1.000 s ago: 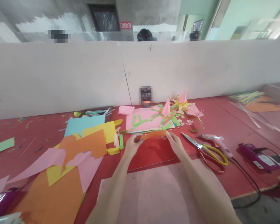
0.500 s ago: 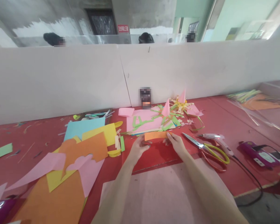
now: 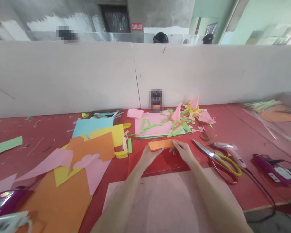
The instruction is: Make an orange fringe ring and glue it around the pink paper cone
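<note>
- Closest in, below both hands, a broad pale pink sheet (image 3: 169,200) lies between the forearms.
- Down to the left of the left hand, here's a purple power strip (image 3: 5,200) with a white plug (image 3: 11,221), beside a large orange sheet (image 3: 60,197).
- Off to the right of the right hand, red-and-yellow-handled scissors (image 3: 217,160) lie spread; beyond them a glue gun (image 3: 229,149), and further right a purple socket block (image 3: 274,170).
- Right under the hands, a red sheet (image 3: 157,165).
- And the hands themselves, apart from each other: left hand (image 3: 149,157) pinching one end of an orange paper strip (image 3: 162,145), right hand (image 3: 183,151) gripping the other end, the strip spanning between them above the red sheet.
- Left of the left hand, overlapping cut orange paper (image 3: 97,147), yellow paper (image 3: 108,133) and blue paper (image 3: 93,126).
- Just beyond the hands, a pink sheet (image 3: 145,123) carries green strips (image 3: 152,125); ahead of the right hand stand two pink cones (image 3: 177,113) on strip bases.
- Farthest ahead of both hands, a white partition (image 3: 99,77), heads (image 3: 160,38) showing above it.
</note>
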Tool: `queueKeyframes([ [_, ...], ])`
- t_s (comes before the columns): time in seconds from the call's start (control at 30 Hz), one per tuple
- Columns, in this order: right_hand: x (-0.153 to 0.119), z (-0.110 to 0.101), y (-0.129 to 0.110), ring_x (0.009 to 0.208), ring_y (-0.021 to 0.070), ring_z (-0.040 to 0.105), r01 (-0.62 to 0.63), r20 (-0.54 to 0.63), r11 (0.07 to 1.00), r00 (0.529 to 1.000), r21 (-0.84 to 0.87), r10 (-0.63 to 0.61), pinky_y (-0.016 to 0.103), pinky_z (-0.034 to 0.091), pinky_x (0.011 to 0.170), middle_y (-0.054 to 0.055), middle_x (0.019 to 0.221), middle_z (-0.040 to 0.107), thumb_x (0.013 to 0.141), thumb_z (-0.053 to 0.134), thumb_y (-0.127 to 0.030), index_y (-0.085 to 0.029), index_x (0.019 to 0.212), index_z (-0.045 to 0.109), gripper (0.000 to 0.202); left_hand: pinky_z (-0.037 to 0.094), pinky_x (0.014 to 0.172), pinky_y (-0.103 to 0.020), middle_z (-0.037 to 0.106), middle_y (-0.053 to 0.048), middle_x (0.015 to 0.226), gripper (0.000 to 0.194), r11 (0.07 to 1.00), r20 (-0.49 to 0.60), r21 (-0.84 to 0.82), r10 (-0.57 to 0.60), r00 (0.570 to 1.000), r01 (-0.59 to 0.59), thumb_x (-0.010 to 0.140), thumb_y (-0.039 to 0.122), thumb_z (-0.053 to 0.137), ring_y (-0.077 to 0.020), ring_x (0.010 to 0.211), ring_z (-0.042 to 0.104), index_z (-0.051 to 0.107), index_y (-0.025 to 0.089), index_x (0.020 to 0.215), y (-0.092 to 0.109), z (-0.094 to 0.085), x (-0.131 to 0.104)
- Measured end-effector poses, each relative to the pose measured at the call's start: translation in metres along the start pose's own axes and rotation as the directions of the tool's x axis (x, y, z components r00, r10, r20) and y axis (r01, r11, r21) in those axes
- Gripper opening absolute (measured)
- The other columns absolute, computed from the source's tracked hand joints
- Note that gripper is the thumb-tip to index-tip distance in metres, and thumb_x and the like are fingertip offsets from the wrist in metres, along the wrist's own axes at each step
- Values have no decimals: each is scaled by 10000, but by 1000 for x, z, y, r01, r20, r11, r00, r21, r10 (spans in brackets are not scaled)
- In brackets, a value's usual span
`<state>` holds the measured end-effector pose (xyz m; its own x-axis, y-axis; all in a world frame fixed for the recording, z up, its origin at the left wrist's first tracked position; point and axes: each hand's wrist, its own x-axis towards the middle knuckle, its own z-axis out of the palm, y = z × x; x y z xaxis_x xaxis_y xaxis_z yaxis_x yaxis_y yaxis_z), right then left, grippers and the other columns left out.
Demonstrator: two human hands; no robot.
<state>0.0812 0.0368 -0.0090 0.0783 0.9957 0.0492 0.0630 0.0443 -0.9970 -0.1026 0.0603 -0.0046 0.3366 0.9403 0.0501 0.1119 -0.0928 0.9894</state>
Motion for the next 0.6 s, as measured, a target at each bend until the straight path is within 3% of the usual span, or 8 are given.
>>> queueKeyframes([
  [0.13, 2, -2, 1, 387, 93, 466, -5, -263, 983, 963, 182, 54, 227, 379, 414, 8, 503, 592, 719, 543, -515, -165, 570, 548, 381, 456, 822, -355, 633, -69, 972, 332, 1000, -58, -8, 28, 998, -29, 680, 315, 617, -203, 909, 589, 550, 158, 965, -3, -6, 4],
  [0.23, 4, -7, 1, 377, 80, 446, 26, -373, 930, 920, 366, 121, 210, 345, 380, -19, 477, 556, 676, 609, -477, -170, 613, 519, 326, 424, 874, -344, 585, -77, 1078, 297, 993, -140, 96, 89, 986, -76, 675, 291, 619, -202, 1003, 549, 558, 168, 938, -1, -16, 7],
  [0.4, 6, -13, 2, 326, 47, 348, 52, -391, 882, 907, 469, 154, 202, 246, 327, -55, 415, 465, 664, 636, -433, -177, 550, 452, 335, 385, 916, -356, 584, -64, 1061, 315, 979, -92, 201, 48, 995, -29, 657, 323, 640, -205, 1026, 533, 565, 184, 930, 8, -26, 3],
  [0.53, 7, -15, 3, 317, 40, 308, 109, -399, 845, 908, 523, 130, 204, 243, 326, -72, 396, 417, 686, 612, -434, -189, 529, 409, 356, 357, 940, -361, 537, -69, 1181, 455, 957, -27, 291, 14, 1000, -5, 595, 384, 694, -230, 1108, 484, 571, 222, 1002, 16, -22, -6],
  [0.6, 8, -15, 3, 319, 45, 322, 102, -388, 849, 913, 519, 128, 208, 256, 329, -70, 399, 425, 687, 608, -434, -194, 526, 392, 361, 391, 892, -360, 591, -86, 1109, 424, 964, 52, 265, -42, 998, 27, 597, 420, 686, -249, 1059, 524, 598, 208, 954, 21, -19, -10],
])
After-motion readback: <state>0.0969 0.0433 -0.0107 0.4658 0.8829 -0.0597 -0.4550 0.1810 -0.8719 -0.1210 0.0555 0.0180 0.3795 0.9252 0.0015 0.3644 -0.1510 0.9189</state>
